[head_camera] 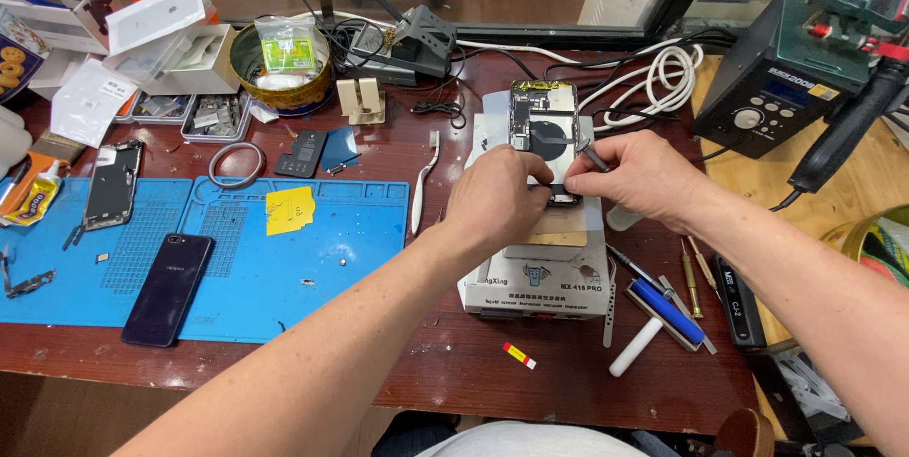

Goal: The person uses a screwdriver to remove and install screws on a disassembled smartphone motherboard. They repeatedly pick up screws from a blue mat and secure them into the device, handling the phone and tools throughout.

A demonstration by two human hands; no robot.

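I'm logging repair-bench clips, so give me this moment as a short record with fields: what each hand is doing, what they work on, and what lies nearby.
left hand: left hand rests on the lower end of the opened phone
right hand: right hand pinches a thin metal tool against the phone
phone: back open, insides showing, lying on a white heating machine
surface: dark red table with a blue mat
on mat: dark phone, yellow note
right of machine: blue roller, screwdrivers
behind: white cable

A phone repair workshop: blue repair mat (pixel 284 258), soldering station (pixel 772 88) and opened phones crowd the wooden bench (pixel 454 362).
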